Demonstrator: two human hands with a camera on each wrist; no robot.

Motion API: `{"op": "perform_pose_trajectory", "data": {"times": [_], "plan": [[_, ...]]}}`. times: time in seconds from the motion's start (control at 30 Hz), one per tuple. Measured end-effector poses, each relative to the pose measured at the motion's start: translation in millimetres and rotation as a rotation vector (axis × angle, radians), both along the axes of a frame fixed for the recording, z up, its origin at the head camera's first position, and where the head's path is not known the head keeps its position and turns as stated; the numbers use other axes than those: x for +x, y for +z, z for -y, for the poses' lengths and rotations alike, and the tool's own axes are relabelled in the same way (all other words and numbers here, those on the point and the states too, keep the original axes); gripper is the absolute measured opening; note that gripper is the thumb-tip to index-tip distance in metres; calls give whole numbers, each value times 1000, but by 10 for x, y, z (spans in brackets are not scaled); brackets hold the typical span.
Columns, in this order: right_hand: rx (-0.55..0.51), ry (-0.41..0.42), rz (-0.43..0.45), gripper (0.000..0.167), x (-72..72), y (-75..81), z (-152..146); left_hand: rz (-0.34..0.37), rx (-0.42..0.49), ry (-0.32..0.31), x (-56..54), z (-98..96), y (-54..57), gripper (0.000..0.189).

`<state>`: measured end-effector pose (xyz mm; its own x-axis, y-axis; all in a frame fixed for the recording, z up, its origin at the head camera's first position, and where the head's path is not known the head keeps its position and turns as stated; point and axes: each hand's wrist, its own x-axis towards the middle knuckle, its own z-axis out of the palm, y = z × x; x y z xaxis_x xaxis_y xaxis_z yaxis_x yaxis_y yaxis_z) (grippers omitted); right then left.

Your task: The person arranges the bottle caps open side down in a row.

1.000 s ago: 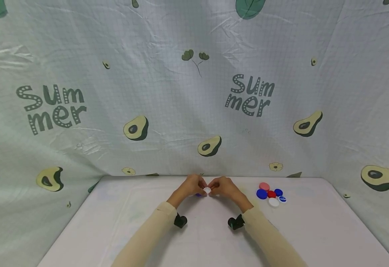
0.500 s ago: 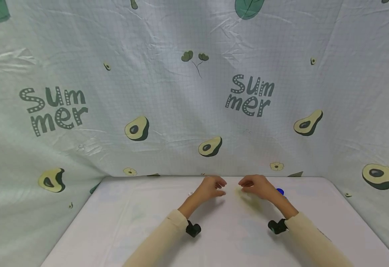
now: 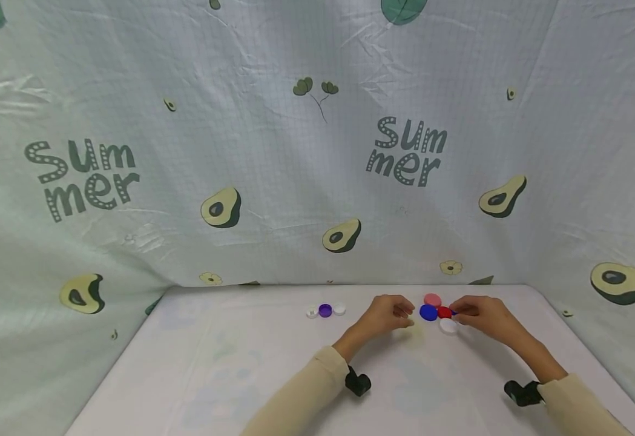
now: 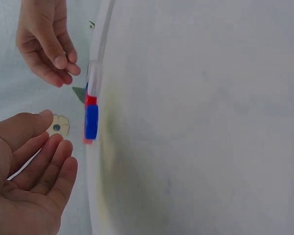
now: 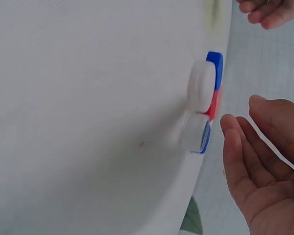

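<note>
Plastic bottle caps lie in a cluster at the table's back right: a pink cap (image 3: pixel 433 300), a blue cap (image 3: pixel 428 312), a red cap (image 3: pixel 445 312) and a white cap (image 3: pixel 448 326). Just left of the cluster is my left hand (image 3: pixel 384 316), its fingers loosely bent around nothing. At the cluster's right side, my right hand (image 3: pixel 483 316) partly hides the blue caps there. The right wrist view shows a gap between its thumb and fingers, close to a clear-sided cap with a blue top (image 5: pixel 195 133).
A short row stands on the white table (image 3: pixel 230 363), left of my hands: a small white cap (image 3: pixel 312 313), a purple cap (image 3: pixel 325 310) and another white cap (image 3: pixel 339 309). Behind the table hangs a printed cloth (image 3: pixel 273 151).
Both hands have moved right, away from the white cap they were handling at the middle. That cap now sits beside the purple one. My right hand has reached the cluster's right side.
</note>
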<state>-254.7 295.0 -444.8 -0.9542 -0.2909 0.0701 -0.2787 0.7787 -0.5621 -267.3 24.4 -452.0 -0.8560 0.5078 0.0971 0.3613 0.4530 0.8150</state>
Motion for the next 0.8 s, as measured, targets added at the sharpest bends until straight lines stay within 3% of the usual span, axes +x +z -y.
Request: {"op": "perform_pose_trajectory", "data": {"times": [0.3, 0.5, 0.67, 0.8], "plan": [[-41, 1, -8, 24, 142, -45, -167, 87, 41, 83, 0, -386, -30, 25], [-66, -41, 60, 26, 150, -132, -122, 118, 101, 100, -2, -580, -133, 23], [-40, -110, 114, 30, 154, -166, -63, 98, 60, 131, 37, -710, -167, 23], [-21, -122, 94, 32, 149, -179, -29, 47, 18, 184, 62, -791, -164, 22]]}}
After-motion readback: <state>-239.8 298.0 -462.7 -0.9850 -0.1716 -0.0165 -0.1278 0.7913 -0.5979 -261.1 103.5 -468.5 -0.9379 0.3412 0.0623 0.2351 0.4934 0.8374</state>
